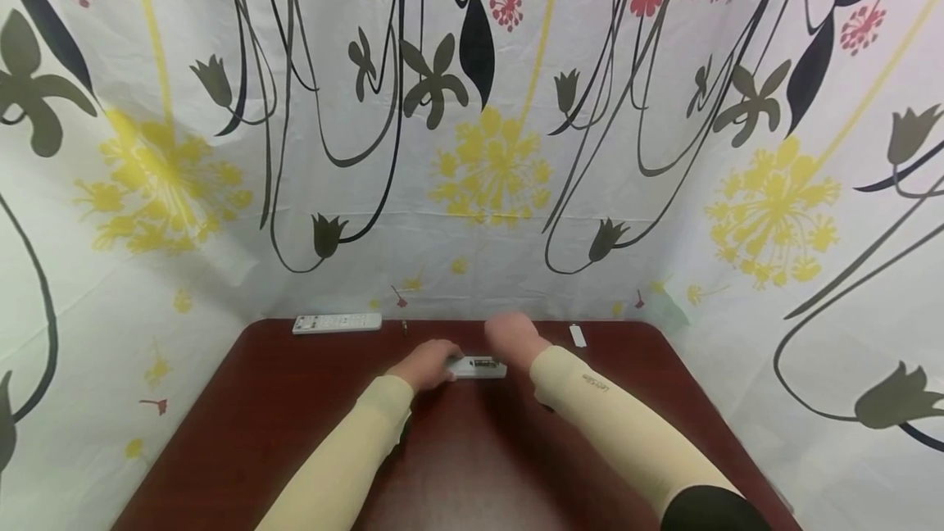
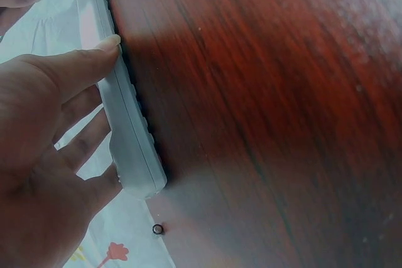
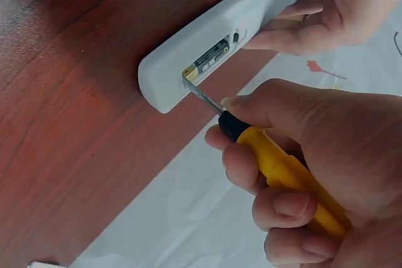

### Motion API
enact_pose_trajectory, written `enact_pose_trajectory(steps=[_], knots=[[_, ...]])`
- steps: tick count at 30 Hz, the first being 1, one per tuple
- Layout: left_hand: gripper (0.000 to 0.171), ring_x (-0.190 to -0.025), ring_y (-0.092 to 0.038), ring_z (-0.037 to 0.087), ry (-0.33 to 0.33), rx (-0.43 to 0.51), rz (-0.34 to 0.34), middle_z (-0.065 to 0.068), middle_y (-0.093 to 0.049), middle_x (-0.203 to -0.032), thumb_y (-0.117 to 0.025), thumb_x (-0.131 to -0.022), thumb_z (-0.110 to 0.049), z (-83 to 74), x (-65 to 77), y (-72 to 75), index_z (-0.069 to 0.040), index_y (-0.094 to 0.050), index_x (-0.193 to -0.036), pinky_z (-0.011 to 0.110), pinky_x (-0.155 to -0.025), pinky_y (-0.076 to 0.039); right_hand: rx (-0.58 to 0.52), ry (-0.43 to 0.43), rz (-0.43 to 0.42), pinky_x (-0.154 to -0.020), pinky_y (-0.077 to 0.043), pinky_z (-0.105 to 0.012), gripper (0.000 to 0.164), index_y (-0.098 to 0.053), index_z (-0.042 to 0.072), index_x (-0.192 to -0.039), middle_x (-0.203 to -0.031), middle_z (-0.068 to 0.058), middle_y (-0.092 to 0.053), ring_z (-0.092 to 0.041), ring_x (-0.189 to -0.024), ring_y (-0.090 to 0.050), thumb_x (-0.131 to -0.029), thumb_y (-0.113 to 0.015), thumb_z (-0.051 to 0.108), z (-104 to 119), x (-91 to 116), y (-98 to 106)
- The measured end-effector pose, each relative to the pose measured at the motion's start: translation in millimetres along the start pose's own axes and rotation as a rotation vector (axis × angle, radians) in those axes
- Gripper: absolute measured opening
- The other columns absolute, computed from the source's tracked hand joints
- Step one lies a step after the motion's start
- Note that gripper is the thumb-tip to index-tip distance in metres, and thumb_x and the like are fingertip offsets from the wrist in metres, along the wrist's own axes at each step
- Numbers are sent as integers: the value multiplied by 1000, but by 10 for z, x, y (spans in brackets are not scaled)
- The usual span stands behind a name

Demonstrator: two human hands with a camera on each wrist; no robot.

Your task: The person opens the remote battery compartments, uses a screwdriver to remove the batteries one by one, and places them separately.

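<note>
A white remote control (image 1: 463, 370) lies face down over the dark red table, its battery compartment uncovered. My left hand (image 1: 426, 365) holds one end of it, with the thumb (image 2: 94, 61) on the near edge and the fingers behind. In the right wrist view, a battery (image 3: 210, 56) sits in the compartment. My right hand (image 3: 339, 149) grips a screwdriver (image 3: 271, 155) with a yellow and black handle. The metal tip is at the battery's end nearest the remote's free end. In the head view, my right hand hides the screwdriver.
A second white remote (image 1: 338, 324) lies at the table's back left. Near it is a small dark cylinder (image 1: 404, 327), like a battery. A narrow white cover (image 1: 578, 336) lies at the back right. Patterned curtain (image 1: 487, 269) surrounds the table's back and sides.
</note>
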State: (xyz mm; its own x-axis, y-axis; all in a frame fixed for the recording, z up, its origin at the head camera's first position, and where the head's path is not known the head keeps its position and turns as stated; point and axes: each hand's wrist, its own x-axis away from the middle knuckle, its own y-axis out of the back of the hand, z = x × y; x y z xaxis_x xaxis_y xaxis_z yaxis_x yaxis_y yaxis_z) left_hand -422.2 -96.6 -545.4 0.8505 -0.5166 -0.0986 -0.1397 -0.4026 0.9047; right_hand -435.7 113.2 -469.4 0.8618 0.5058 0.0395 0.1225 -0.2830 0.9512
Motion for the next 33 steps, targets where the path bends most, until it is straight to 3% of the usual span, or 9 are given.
enact_pose_trajectory(steps=[7, 14, 19, 26, 28, 31, 33], knots=[[35, -131, -65, 31, 14, -2, 11, 10, -74, -131, -85, -98, -10, -4, -15, -9, -7, -75, -132, 48, -114, -50, -117, -24, -48, -69, -62, -43, 27, -66, 15, -74, -71, 1, -64, -17, -68, -64, -89, -89, 15, -98, 88, -52], [37, -134, -64, 32, 43, 1, 21, 11, -73, -136, -85, -98, -10, -24, -10, 4, -7, -75, -133, 48, -115, -50, -446, -147, -64, -67, -55, -37, 26, -64, 20, -75, -70, 4, -60, -15, -67, -56, -96, -76, 11, -268, 276, -264], [37, -135, -64, 32, 45, 3, 12, 11, -73, -136, -85, -98, -9, -10, -8, -11, -7, -76, -133, 48, -115, -50, -445, -118, -103, -61, -47, -36, 34, -58, 20, -67, -63, 7, -49, -14, -61, -45, -92, -79, 12, -308, 293, -332], [36, -134, -64, 32, 43, 3, 17, 11, -73, -135, -85, -98, -10, -8, -8, -13, -7, -76, -133, 48, -115, -49, -603, -163, -32, -62, -51, -35, 25, -76, 18, -72, -64, 6, -63, -15, -64, -55, -95, -78, 12, -313, 345, -294], [36, -134, -64, 32, 44, -2, 19, 11, -73, -135, -85, -99, -10, -14, -7, -9, -7, -75, -133, 48, -115, -50, -604, -145, -41, -60, -47, -35, 28, -70, 17, -68, -61, 7, -56, -15, -61, -50, -95, -77, 12, -334, 345, -293], [36, -134, -64, 31, 48, -7, 23, 10, -73, -135, -84, -99, -10, -28, -4, 8, -7, -75, -134, 48, -115, -50, -757, -175, -20, -55, -43, -33, 40, -62, 17, -62, -58, 7, -44, -14, -55, -42, -100, -76, 18, -378, 338, -278], [36, -134, -64, 31, 53, -8, 27, 10, -73, -135, -84, -100, -10, -37, -3, 22, -7, -75, -134, 47, -115, -49, -843, -202, -76, -53, -37, -33, 50, -52, 16, -58, -58, 5, -33, -16, -53, -33, -102, -75, 22, -421, 317, -260]])
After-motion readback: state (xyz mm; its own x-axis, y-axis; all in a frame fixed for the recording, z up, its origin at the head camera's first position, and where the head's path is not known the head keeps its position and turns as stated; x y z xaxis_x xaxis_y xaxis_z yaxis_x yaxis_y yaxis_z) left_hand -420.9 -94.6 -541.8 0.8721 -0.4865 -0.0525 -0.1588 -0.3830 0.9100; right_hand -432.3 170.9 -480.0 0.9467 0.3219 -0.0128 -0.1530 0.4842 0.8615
